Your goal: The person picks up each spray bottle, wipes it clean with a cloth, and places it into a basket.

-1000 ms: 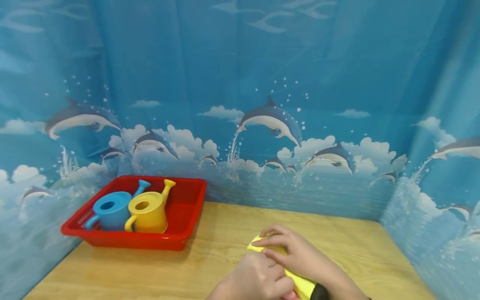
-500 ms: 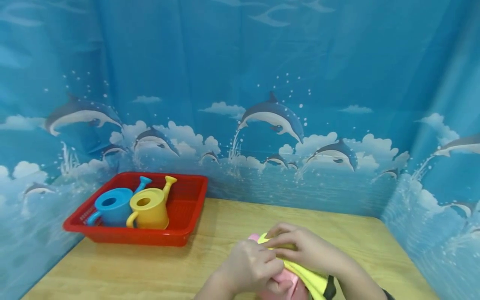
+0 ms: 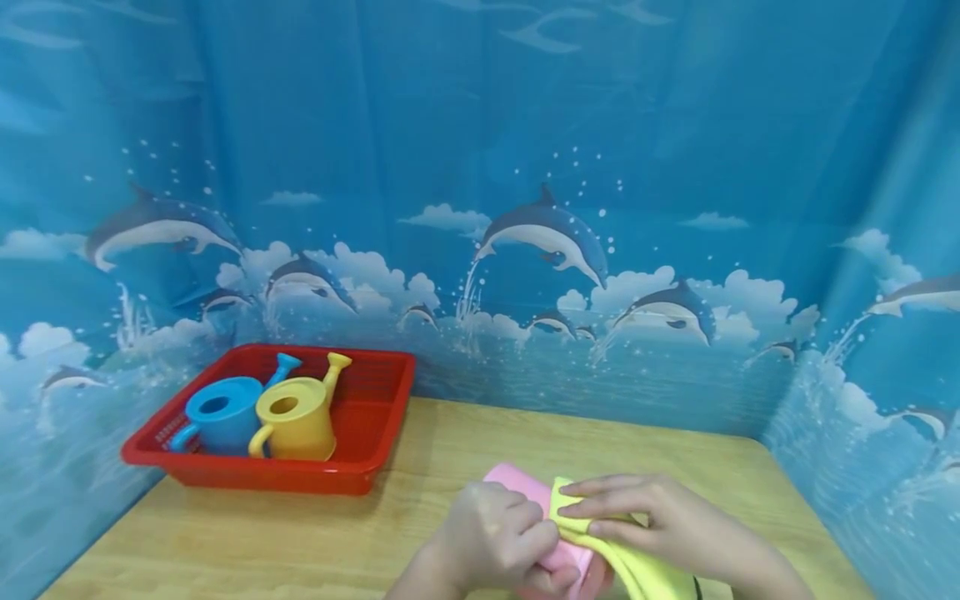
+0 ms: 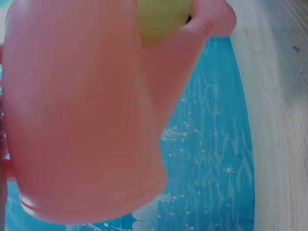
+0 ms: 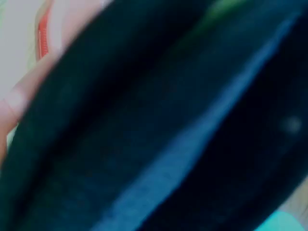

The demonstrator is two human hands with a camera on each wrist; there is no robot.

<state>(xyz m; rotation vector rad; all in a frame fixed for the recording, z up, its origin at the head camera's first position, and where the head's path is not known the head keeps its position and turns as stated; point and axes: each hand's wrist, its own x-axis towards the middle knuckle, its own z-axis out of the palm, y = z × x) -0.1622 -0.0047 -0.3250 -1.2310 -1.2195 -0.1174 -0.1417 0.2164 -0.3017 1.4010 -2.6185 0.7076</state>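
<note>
A pink watering can (image 3: 517, 481) is tilted over the front of the table in the head view. My left hand (image 3: 491, 533) grips it with curled fingers. In the left wrist view the can's body (image 4: 82, 115) fills the left side, and its spout (image 4: 178, 72) slants up to the right. My right hand (image 3: 660, 517) holds a yellow cloth (image 3: 652, 571) with a dark edge against the can. Folds of dark cloth (image 5: 120, 110) cover most of the right wrist view, with a finger (image 5: 29, 89) at its left.
To the left on the wooden table (image 3: 300, 533) stands a red basket (image 3: 277, 479). In it are a blue watering can (image 3: 232, 429) and a yellow watering can (image 3: 303, 433). A dolphin-printed blue curtain (image 3: 465, 125) surrounds the table's back and sides.
The right hand and yellow cloth have shifted right across the pink watering can. More of the can now shows from under the cloth. The left hand has moved slightly left and keeps its grip.
</note>
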